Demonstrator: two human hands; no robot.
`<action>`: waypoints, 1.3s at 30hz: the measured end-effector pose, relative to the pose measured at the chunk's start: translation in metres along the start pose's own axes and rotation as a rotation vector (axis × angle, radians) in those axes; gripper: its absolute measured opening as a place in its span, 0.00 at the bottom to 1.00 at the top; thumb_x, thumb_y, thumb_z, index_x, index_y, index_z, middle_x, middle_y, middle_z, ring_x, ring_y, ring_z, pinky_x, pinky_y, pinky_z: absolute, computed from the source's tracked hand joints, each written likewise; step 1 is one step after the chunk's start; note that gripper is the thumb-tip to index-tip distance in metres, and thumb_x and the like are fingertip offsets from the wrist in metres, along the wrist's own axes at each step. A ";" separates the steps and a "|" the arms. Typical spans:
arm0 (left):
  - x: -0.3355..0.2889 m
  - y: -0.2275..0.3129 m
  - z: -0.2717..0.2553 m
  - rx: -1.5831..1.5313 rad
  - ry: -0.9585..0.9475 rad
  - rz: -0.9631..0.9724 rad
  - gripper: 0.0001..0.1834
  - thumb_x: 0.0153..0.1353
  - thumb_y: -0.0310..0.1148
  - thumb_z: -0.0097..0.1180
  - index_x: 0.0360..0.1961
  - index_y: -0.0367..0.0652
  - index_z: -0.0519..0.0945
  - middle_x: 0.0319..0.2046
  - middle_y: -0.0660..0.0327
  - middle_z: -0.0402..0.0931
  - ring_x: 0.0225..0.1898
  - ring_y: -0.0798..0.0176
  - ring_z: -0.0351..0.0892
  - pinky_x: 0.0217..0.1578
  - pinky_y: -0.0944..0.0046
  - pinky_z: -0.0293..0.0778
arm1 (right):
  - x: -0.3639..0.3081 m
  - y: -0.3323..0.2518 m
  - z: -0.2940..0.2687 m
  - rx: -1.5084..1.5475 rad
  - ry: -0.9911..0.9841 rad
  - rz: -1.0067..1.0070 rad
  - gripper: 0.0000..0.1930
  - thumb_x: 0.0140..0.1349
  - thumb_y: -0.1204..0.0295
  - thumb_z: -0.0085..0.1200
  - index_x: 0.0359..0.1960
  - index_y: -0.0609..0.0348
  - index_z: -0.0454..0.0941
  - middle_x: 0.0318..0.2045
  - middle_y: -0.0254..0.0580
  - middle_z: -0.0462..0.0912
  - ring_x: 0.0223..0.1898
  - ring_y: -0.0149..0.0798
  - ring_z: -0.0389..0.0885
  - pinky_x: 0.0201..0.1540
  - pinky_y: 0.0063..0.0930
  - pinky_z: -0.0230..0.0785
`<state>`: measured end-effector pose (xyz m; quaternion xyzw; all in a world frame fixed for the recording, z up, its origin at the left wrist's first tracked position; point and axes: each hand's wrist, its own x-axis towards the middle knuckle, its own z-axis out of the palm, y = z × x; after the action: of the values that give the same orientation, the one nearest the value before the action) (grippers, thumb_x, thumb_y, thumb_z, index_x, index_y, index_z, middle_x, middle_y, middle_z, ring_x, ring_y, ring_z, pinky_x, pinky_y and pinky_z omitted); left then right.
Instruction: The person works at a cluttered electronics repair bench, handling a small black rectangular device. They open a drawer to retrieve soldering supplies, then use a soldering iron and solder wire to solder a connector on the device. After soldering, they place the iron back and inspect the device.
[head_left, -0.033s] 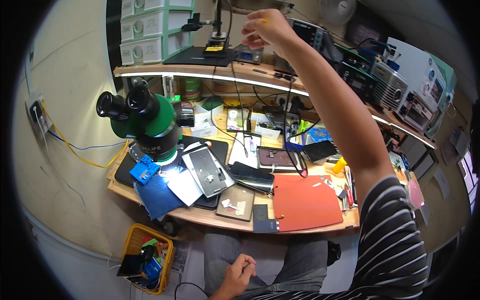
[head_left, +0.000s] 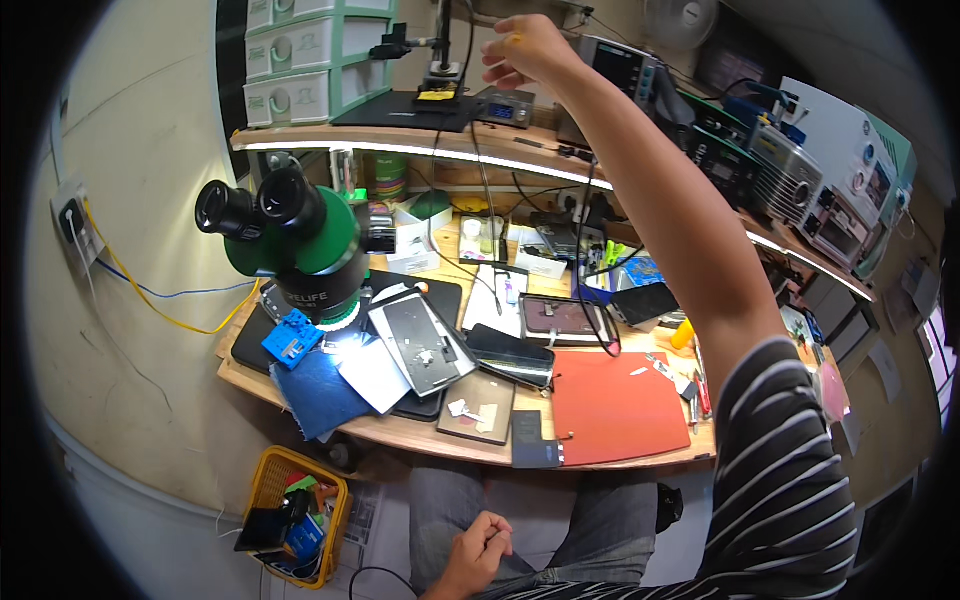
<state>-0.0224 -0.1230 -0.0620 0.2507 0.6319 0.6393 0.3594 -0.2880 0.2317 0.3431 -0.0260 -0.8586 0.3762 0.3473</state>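
Note:
My right hand is raised over the upper shelf, its bent fingers partly spread and nothing visible in them. Below it sits a small grey device with a blue-lit display; beside it a black cable hangs in front of a stand. My left hand rests on my lap with its fingers curled in, and the inside of the palm is hidden. On the bench nearest my lap lie an orange-red mat, a dark flat battery-like piece and a dark phone.
A green microscope stands at the left, its light on a blue cloth. Next to it lies a phone-sized tray with small parts. Drawers and bench instruments fill the shelf. A yellow basket holds scraps on the floor.
The whole view has shifted slightly, so the bench things sit a few pixels farther right. Both hands keep about the same pose.

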 end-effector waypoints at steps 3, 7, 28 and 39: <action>-0.010 0.010 -0.014 0.015 0.050 -0.008 0.04 0.76 0.32 0.54 0.45 0.44 0.77 0.29 0.63 0.77 0.32 0.69 0.75 0.36 0.67 0.72 | 0.055 0.019 0.038 -0.141 -0.103 -0.016 0.25 0.69 0.63 0.65 0.60 0.68 0.77 0.38 0.48 0.89 0.31 0.39 0.91 0.31 0.30 0.85; -0.020 0.018 -0.026 0.021 0.210 0.000 0.03 0.75 0.29 0.54 0.42 0.43 0.77 0.27 0.68 0.75 0.30 0.73 0.72 0.33 0.69 0.70 | 0.100 0.017 0.068 -0.279 -0.047 -0.052 0.25 0.70 0.56 0.65 0.61 0.59 0.79 0.39 0.46 0.89 0.33 0.37 0.92 0.32 0.30 0.86; 0.279 0.379 -0.060 1.129 0.872 0.467 0.17 0.66 0.29 0.58 0.54 0.33 0.80 0.58 0.48 0.78 0.48 0.44 0.88 0.47 0.49 0.85 | 0.049 0.023 -0.019 0.498 -0.018 0.180 0.22 0.65 0.58 0.52 0.48 0.66 0.83 0.34 0.54 0.89 0.35 0.46 0.93 0.37 0.32 0.84; 0.367 0.401 -0.096 1.271 0.796 0.280 0.12 0.69 0.32 0.57 0.48 0.44 0.89 0.51 0.51 0.88 0.54 0.49 0.88 0.53 0.51 0.84 | 0.082 0.038 0.048 0.000 -0.098 -0.023 0.11 0.62 0.69 0.65 0.37 0.67 0.88 0.26 0.43 0.89 0.26 0.34 0.91 0.25 0.25 0.81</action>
<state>-0.3806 0.1245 0.2782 0.2377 0.9226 0.2344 -0.1933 -0.3879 0.2536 0.3417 0.0022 -0.8748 0.3733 0.3089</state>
